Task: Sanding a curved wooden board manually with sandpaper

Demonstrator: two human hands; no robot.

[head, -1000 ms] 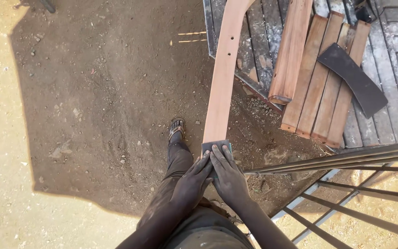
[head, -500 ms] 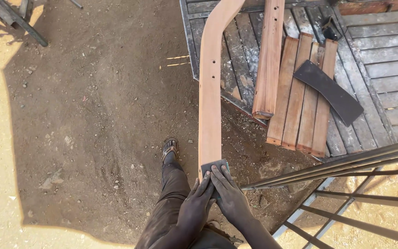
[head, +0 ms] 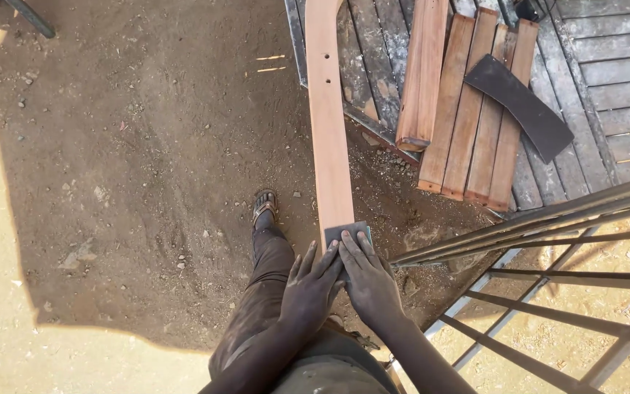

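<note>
Both hands lay flat, fingers spread, side by side on a dark sanding pad, neither one clenched: the left hand covered the pad's lower left edge and the right hand pressed on its lower right part, index fingers nearly touching. The pad sat on the near end of a long reddish plank that ran away from the person, its far end curving off past the top edge, with two small holes in it. The person's left leg and sandalled foot stood on the dirt ground just left of the plank. To the right, four shorter boards lay together on a grey wooden pallet, a curved dark strip resting across them. A metal rail frame slanted across the lower right corner.
</note>
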